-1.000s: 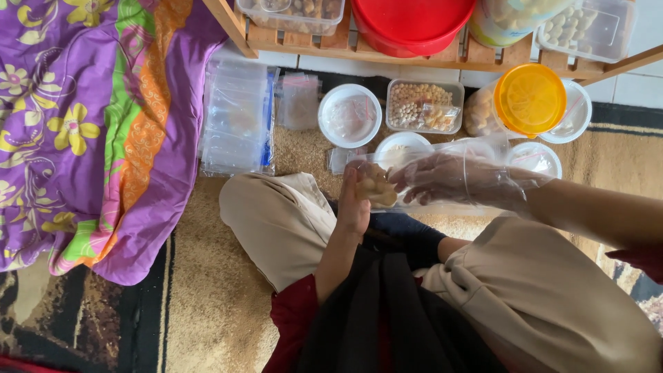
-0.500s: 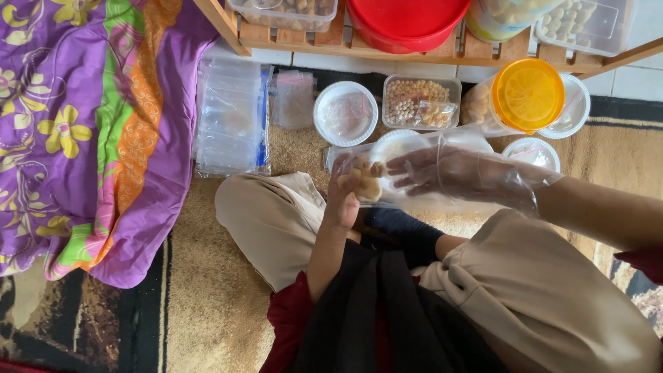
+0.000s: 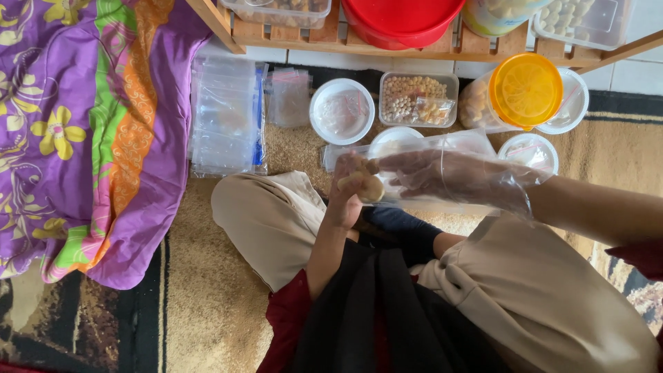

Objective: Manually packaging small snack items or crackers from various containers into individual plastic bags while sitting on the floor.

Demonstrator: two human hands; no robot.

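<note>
**Snack pieces going into a clear bag, mid-frame**

Left hand [image 3: 347, 197], bare, curled shut around a few pale round snack pieces [image 3: 366, 185] at frame centre. Right hand [image 3: 442, 176], in a loose clear plastic glove, fingers half-spread, touching the clear bag [image 3: 421, 148]; grip on it unclear. Pieces likely light, brittle (crumbly if squeezed): cup them, don't pinch. Bag thin, slippery; take it at the rim. Beyond: round white tubs [image 3: 342, 110], rectangular tub of nuts [image 3: 416, 99], orange-lidded jar [image 3: 525, 90], stack of empty bags [image 3: 224, 117] upper left, wooden shelf [image 3: 414, 47] along top.

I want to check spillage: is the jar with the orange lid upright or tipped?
Tipped. The jar lies on its side on the rug, its orange lid facing the camera, snacks visible through its clear wall.
</note>
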